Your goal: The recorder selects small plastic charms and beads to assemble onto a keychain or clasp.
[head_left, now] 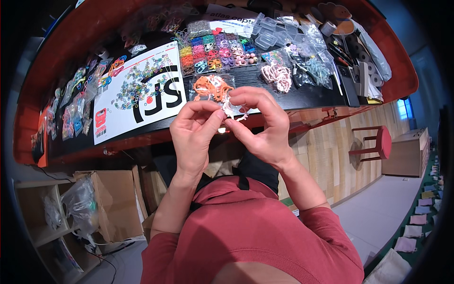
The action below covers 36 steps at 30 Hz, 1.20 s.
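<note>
Take the held piece as the dial's centre; 12 o'clock points away from you.

Your left hand (193, 130), at 8 o'clock, pinches with thumb and index finger. Your right hand (265, 122), at 4 o'clock, is curled, its thumb and index fingertips closing in on the same spot. Between the fingertips sits the small white-and-pink piece (229, 110); which hand bears its weight cannot be told.

Caution: the piece is held high at the near side of the black tabletop (314, 98). If either pinch slips, it may fall toward your lap or the floor (324, 158).

Just beyond, at 11 o'clock, lies an orange bundle (211, 86) on clear plastic; a low fingertip could snag it. At 2 o'clock rests a pale pink bundle (276, 78).

At 10 o'clock, loose small rings (142, 80) cover a white sheet (118, 127); a sleeve or forearm sweeping left could scatter them.

Farther, at 12 o'clock, stand sorted rows of coloured clips (214, 53); at 1 o'clock, clear boxes (267, 37).
</note>
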Available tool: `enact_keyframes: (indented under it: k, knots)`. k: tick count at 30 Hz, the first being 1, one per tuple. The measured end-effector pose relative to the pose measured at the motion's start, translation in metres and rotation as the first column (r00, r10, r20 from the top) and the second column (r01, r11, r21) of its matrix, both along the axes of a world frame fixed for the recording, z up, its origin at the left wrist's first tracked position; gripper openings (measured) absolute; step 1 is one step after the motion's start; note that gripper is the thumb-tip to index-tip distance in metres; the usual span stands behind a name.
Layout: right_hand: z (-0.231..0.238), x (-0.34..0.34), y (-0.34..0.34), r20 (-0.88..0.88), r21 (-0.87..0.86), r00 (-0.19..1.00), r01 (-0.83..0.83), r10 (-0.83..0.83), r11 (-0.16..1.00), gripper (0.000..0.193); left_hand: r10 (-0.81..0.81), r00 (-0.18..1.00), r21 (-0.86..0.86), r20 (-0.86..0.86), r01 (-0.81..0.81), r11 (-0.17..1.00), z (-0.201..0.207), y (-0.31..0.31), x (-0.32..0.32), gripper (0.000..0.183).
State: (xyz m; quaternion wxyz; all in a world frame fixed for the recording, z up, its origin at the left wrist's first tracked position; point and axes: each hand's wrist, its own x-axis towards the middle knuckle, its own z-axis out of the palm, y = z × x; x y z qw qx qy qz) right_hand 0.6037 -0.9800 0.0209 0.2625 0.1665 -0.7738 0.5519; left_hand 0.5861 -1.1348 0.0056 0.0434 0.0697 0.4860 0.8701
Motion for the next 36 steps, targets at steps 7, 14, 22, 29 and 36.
enact_keyframes:
  k: [7,14,22,29,36]
  knots:
    - [-0.003,0.0,-0.001,0.017,-0.017,1.0,0.016,-0.016,1.0,0.039,0.001,1.0,-0.004,0.013,-0.001,1.0,0.0,0.0,0.0,0.015]
    - [-0.006,-0.002,-0.001,-0.009,0.005,1.0,0.027,-0.027,1.0,0.045,-0.003,1.0,-0.001,0.027,0.003,1.0,0.003,-0.002,0.0,0.018]
    - [-0.009,-0.001,-0.002,0.011,0.012,1.0,0.025,-0.025,1.0,0.048,-0.041,0.996,0.006,0.078,0.041,0.999,0.003,-0.005,-0.002,0.023]
    - [-0.011,-0.001,-0.004,0.008,0.018,0.999,0.032,-0.032,0.999,0.047,-0.047,0.996,-0.004,0.077,0.048,0.999,0.001,-0.006,-0.003,0.024]
    - [-0.014,-0.003,-0.003,-0.029,0.073,0.999,0.047,-0.045,0.996,0.047,-0.024,0.999,-0.066,0.033,0.026,0.997,0.0,-0.005,-0.003,0.022]
